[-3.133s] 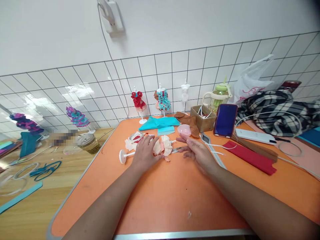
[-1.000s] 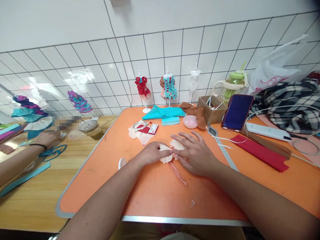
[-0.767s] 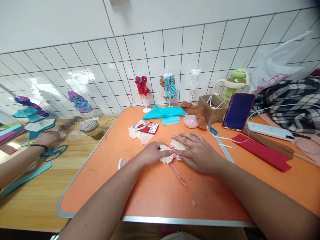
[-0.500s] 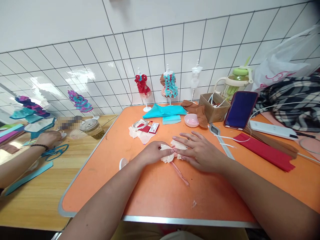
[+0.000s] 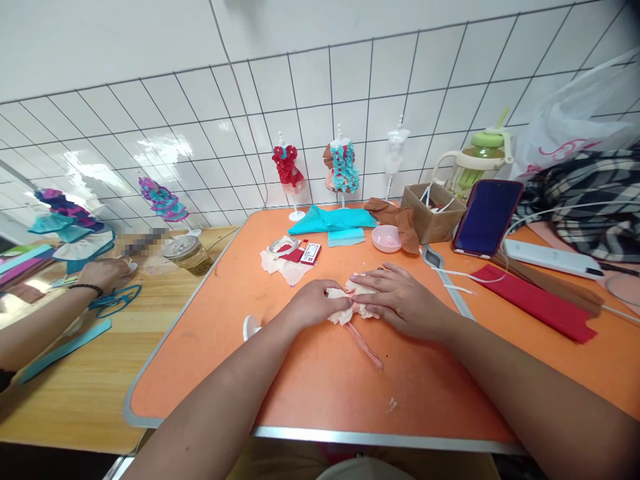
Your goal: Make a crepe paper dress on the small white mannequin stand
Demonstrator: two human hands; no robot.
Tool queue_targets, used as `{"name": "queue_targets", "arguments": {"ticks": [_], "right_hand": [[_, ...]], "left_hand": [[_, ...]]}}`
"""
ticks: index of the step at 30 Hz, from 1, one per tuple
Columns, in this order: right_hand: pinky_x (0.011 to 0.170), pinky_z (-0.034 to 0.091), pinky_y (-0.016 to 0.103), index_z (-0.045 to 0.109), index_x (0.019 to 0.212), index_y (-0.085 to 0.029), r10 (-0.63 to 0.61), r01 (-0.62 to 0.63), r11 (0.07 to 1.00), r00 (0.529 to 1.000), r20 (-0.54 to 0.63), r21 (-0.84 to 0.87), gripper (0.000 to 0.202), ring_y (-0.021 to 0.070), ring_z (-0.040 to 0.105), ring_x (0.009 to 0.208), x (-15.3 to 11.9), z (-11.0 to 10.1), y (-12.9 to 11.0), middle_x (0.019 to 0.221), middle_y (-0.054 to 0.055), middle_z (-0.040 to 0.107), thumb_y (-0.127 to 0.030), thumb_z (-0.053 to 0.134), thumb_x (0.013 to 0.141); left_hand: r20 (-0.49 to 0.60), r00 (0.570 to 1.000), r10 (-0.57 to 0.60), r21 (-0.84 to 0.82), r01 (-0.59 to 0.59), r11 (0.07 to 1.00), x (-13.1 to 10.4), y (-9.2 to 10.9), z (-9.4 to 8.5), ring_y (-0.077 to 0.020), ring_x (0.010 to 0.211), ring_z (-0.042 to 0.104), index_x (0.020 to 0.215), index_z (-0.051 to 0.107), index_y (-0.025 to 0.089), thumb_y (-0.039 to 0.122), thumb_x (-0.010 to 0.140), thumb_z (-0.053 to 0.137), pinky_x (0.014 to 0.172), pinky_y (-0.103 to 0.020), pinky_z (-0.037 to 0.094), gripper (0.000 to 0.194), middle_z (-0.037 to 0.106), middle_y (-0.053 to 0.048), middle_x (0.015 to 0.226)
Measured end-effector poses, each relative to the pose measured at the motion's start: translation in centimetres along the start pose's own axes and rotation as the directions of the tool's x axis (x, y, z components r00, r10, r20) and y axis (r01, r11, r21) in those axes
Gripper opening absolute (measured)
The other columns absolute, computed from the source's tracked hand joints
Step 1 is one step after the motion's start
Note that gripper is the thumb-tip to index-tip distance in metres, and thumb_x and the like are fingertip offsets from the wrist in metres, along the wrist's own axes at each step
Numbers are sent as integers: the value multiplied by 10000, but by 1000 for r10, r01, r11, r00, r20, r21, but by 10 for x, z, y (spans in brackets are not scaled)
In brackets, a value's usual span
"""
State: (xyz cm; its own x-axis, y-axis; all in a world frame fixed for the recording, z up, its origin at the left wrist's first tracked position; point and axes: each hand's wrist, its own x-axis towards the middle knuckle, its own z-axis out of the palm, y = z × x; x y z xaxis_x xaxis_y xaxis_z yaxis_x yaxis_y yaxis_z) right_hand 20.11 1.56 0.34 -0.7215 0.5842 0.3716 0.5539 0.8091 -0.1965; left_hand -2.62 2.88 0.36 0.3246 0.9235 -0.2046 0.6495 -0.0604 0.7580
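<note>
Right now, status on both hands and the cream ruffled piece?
Left hand gripping cream ruffled piece; right hand resting over its other side. Pink strip trailing toward table edge. Nothing blocking the near side.

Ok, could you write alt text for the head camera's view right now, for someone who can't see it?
Two bare hands, left and right, work at a cream ruffled piece on an orange table. Behind stand miniature dress forms: one in red, one in turquoise, one bare white. Another person's hand is at far left.
</note>
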Motion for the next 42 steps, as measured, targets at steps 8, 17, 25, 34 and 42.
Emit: {"name": "queue_targets", "arguments": {"ticks": [8, 17, 25, 34, 42], "right_hand": [[1044, 266, 498, 555, 1240, -369, 0, 1, 1000, 1000, -31, 17, 343, 198, 525, 1179, -2, -3, 2, 1337, -3, 542, -273, 421, 939], [957, 365, 459, 693, 1024, -285, 185, -203, 979, 935, -303, -29, 226, 265, 474, 1186, 10, 13, -9, 1329, 20, 539, -280, 582, 827], [926, 351, 427, 712, 825, -284, 193, -233, 970, 915, -356, -73, 118, 237, 496, 1163, 19, 19, -15, 1266, -19, 593, -266, 596, 836], [1000, 253, 464, 678, 824, -266, -39, -38, 975, 942, -333, -220, 134, 216, 514, 1147, 14, 14, -19, 1207, -39, 639, -208, 563, 863], [1031, 256, 465, 671, 930, -245, -135, 82, 965, 969, -209, -248, 170, 222, 465, 1226, 11, 14, -15, 1243, 4, 620, -172, 539, 851]], "left_hand": [[3, 1000, -9, -5, 9, 1000, -1, 1, 0, -156, 645, 564, 816, 681, 189, 488, 688, 606, 551, -239, 395, 333, 630, 9, 705], [7, 1000, -4, -5, 4, 1000, -6, 6, -1, -146, 605, 531, 846, 681, 175, 477, 689, 603, 524, -227, 363, 350, 586, 13, 665], [2, 1000, 7, -1, -7, 1000, -6, 5, 0, -148, 616, 538, 835, 683, 197, 478, 700, 598, 537, -226, 375, 323, 598, 20, 677], [-28, 1000, -6, 23, 6, 1000, -3, 2, -1, -149, 596, 541, 768, 699, 176, 500, 681, 599, 529, -230, 368, 350, 616, 11, 650], [29, 998, -58, -72, 60, 996, -4, 6, -3, -152, 614, 562, 798, 689, 168, 459, 656, 627, 529, -228, 387, 330, 616, 11, 662]]}}
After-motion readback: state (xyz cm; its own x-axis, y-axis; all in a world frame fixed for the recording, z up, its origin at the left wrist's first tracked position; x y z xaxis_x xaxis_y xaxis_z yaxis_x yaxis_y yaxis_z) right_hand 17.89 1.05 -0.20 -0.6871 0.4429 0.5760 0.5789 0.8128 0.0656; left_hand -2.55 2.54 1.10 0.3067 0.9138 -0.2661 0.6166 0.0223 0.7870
